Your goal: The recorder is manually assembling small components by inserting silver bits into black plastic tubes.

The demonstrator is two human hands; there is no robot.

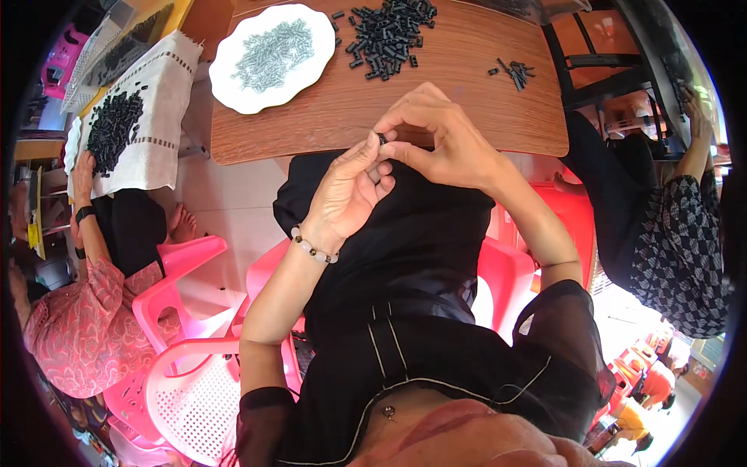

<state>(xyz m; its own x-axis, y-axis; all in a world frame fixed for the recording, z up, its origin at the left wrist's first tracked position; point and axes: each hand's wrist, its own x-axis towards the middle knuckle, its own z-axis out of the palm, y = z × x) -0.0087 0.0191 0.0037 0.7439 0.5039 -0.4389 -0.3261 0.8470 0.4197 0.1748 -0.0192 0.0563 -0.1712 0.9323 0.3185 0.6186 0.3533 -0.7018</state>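
Note:
Just off the near edge of the brown table, my two hands meet over my lap. Between the fingertips of my left hand (346, 187) is a small black cylindrical part (382, 139), mostly covered by the fingers. My right hand (443, 136) pinches at the same part from the other side, thumb and forefinger curved round it. On the table beyond lies a pile of small black tubular parts (389, 39). Left of it, a white scalloped plate (226, 87) holds many small clear or silvery pieces (276, 56). A smaller cluster of thin black pieces (517, 74) lies to the right.
The wooden tabletop (311, 128) ends just past my hands. At the left, a co-worker's hand (82, 175) touches black parts (115, 128) on a white cloth (163, 117). Pink plastic chairs (194, 397) stand close by. Another person (669, 249) sits at the right.

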